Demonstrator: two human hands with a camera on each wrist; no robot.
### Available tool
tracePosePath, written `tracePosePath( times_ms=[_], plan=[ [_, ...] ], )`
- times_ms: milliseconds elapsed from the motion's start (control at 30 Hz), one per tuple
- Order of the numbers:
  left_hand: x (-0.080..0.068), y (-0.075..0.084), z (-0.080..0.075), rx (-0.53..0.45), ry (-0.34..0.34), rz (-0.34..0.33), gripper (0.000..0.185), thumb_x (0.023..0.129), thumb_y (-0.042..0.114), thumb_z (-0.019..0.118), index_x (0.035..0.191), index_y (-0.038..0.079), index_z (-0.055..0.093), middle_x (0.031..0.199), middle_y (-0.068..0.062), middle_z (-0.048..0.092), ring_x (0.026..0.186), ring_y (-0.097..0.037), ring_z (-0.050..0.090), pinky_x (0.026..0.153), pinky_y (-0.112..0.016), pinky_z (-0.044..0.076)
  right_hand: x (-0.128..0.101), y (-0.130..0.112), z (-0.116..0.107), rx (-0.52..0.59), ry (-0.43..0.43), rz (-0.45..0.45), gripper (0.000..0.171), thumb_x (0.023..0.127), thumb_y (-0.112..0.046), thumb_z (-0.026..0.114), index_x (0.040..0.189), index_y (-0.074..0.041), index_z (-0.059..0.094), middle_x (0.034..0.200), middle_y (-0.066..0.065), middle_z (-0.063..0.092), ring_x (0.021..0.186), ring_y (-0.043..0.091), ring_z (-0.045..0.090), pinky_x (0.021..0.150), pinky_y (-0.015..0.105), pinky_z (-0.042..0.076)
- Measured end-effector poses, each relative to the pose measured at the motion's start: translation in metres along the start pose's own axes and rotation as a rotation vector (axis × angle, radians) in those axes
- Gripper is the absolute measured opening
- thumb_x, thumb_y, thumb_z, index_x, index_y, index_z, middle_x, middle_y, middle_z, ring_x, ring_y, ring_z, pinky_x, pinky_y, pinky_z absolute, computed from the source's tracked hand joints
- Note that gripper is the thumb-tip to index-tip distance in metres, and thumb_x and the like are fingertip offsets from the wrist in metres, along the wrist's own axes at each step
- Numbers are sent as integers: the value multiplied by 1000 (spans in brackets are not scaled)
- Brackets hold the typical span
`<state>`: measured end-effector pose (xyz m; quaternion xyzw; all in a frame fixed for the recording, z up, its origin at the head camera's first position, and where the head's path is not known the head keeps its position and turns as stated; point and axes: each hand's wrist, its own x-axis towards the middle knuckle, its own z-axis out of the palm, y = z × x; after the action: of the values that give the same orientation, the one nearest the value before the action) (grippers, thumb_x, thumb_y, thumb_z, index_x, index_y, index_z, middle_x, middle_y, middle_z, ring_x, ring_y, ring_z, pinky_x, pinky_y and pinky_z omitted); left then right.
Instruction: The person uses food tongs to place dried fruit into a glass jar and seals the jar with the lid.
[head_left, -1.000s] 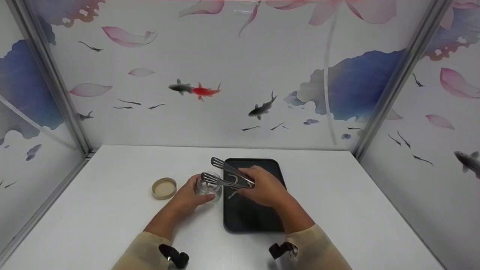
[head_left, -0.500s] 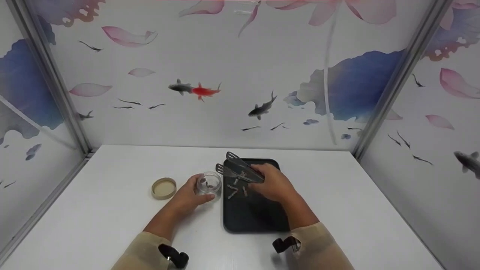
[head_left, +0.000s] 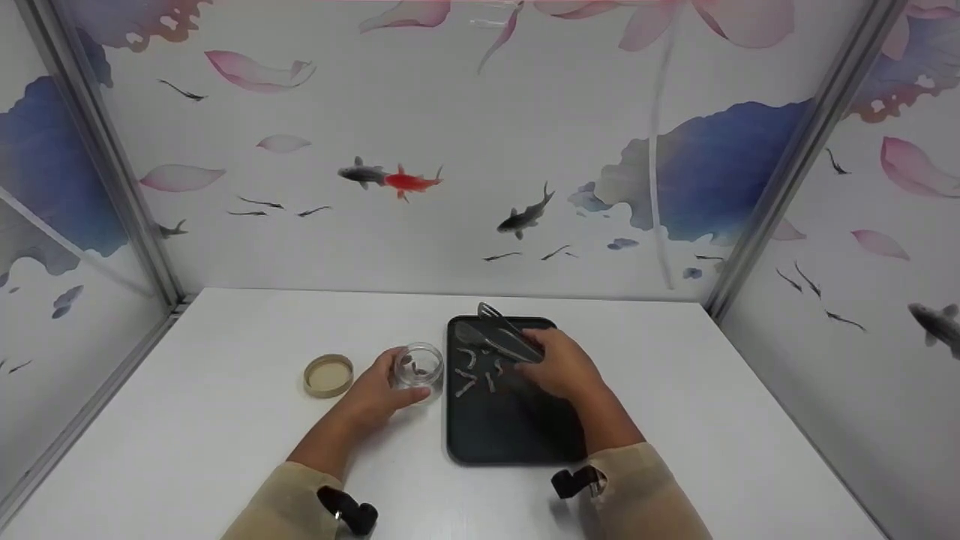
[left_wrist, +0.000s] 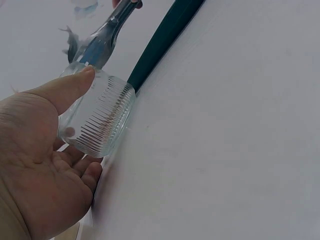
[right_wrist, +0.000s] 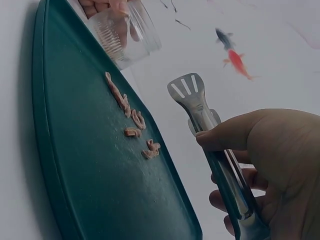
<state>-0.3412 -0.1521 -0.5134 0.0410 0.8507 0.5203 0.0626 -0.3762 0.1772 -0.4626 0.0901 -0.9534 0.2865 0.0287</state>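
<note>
L hand (head_left: 375,391) grips glass jar (head_left: 418,366) on table, just left of tray (head_left: 510,442); R hand (head_left: 562,365) grasps tongs (head_left: 499,339) over tray — looks mid-transfer; next: nip a piece (head_left: 466,387), carry to jar w/o dropping.

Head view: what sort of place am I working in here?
Most likely a small recording booth, not a real kitchen. A white table is boxed in by wall panels printed with fish and petals, joined by metal corner posts. On the table are only a dark tray, a glass jar and a lid.
</note>
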Motion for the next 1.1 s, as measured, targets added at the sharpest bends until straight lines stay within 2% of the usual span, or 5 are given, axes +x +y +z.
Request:
tracePosePath(
  times_ms=[433,600,867,1100],
  plan=[
    [-2,1,0,0,6,14,97,92,41,86,167,12,33,173,-17,38,164,-37,29,133,-55,28,8,18,2,-6,-46,61,64,94,-29,81,153,-16,61,147,10,66,122,26,63,110,50,51],
    [-2,1,0,-2,5,-5,99,91,42,86,168,13,31,175,-16,35,165,-37,28,134,-55,26,8,22,4,-28,-69,80,63,95,-30,79,154,-17,60,147,9,66,120,25,63,109,50,51],
    [-2,1,2,-12,14,-14,98,91,41,87,167,13,32,175,-15,34,166,-36,27,135,-54,25,7,24,8,-61,-81,89,58,97,-28,78,151,-14,62,142,9,69,119,26,66,109,51,52],
    [-2,1,2,0,18,-15,98,91,42,87,167,14,33,175,-15,35,165,-37,28,134,-55,26,5,22,11,-63,-79,98,54,98,-26,76,149,-13,64,144,10,69,123,27,66,110,53,52]
  ],
)
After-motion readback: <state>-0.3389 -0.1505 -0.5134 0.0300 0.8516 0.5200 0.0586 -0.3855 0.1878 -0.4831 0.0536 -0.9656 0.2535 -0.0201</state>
